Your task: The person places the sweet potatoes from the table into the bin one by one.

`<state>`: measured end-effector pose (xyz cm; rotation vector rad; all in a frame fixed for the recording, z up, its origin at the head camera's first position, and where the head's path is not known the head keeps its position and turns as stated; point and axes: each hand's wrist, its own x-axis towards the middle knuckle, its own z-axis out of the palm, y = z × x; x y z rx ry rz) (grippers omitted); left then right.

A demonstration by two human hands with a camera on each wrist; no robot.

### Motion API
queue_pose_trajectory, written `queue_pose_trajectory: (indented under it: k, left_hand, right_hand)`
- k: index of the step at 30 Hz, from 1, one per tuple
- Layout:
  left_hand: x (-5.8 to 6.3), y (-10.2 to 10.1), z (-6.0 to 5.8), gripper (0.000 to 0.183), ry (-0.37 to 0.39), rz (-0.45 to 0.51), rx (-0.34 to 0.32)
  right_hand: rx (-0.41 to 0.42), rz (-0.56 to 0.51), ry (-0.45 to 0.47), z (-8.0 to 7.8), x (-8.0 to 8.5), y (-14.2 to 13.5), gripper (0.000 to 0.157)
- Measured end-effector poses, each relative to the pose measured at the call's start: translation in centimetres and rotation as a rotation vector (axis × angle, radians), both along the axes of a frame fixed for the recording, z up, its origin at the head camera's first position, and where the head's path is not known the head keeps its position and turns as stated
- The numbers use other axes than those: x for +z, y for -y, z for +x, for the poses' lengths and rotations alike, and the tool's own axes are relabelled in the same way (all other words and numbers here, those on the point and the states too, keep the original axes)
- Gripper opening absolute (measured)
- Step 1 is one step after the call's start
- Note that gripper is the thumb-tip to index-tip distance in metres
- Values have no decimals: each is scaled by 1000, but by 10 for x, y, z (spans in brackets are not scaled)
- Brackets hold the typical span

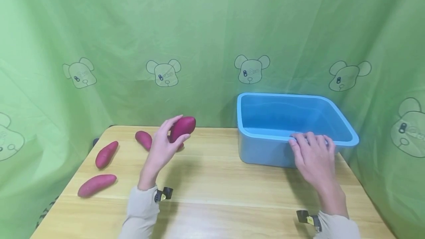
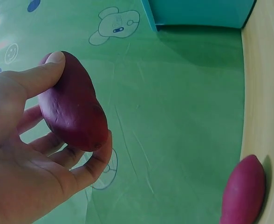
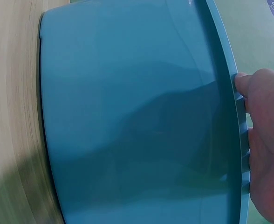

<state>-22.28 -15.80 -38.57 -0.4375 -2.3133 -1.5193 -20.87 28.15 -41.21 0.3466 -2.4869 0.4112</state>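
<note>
My left hand point(image 1: 162, 146) holds a purple sweet potato point(image 1: 184, 127) above the back of the table, thumb on one side and fingers on the other. The left wrist view shows this sweet potato point(image 2: 74, 102) tilted between thumb and fingertips. My right hand point(image 1: 315, 158) grips the front rim of a blue plastic bin point(image 1: 265, 150), its fingers curled over the edge. In the right wrist view the thumb lies against the rim of the bin point(image 3: 127, 93). The part of the bin's inside that the head view shows holds nothing.
On the wooden table's left side lie more sweet potatoes: one at the front point(image 1: 97, 186), one behind it point(image 1: 106, 155), one near the back edge point(image 1: 143, 140). Another point(image 1: 180, 146) is mostly hidden behind my left hand. A green curtain point(image 1: 206, 47) encloses the table's back and sides.
</note>
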Motion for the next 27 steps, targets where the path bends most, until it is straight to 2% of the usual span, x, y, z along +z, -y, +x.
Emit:
queue_pose_trajectory:
  k: [8,16,27]
  left_hand:
    - [3,-9,-2,62,-24,-41,6]
    - [4,-16,-6,61,-90,-96,28]
    - [2,-32,-12,59,-145,-96,-23]
  right_hand:
    - [4,6,2,0,0,0,35]
    - [1,8,12,0,0,0,36]
    - [6,5,16,0,0,0,36]
